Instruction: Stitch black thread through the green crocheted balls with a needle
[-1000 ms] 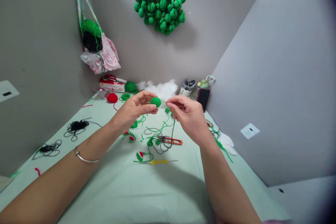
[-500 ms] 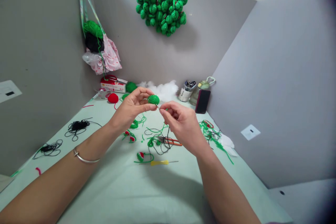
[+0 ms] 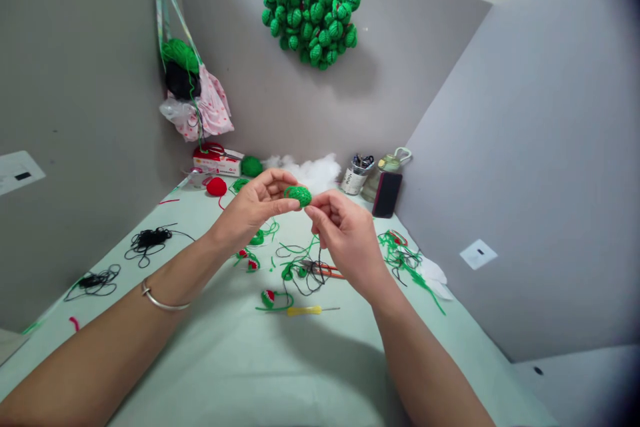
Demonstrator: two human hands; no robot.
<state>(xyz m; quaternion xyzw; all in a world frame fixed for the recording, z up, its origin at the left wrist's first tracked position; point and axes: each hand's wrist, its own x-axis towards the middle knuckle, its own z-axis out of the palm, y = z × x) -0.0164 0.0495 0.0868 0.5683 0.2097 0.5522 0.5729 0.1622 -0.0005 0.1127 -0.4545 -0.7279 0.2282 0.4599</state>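
A small green crocheted ball (image 3: 299, 195) is pinched between the thumb and fingertips of my left hand (image 3: 255, 207), held above the pale green table (image 3: 240, 360). My right hand (image 3: 345, 237) is closed right beside the ball, its fingertips pinched against it; what they grip is too small to make out. Dark and green threads (image 3: 320, 255) hang from below my hands down toward the table.
On the table lie orange-handled snips (image 3: 327, 270), a yellow-handled crochet hook (image 3: 305, 310), small red-and-green crocheted pieces (image 3: 267, 297), black thread tangles (image 3: 145, 240), green yarn scraps (image 3: 400, 253), white stuffing (image 3: 310, 170), a tin of tools (image 3: 356, 177) and a phone (image 3: 386, 193). A cluster of green balls (image 3: 310, 10) hangs on the wall.
My right hand has moved left, from a little apart to right against the green ball. The left hand has turned the ball slightly.
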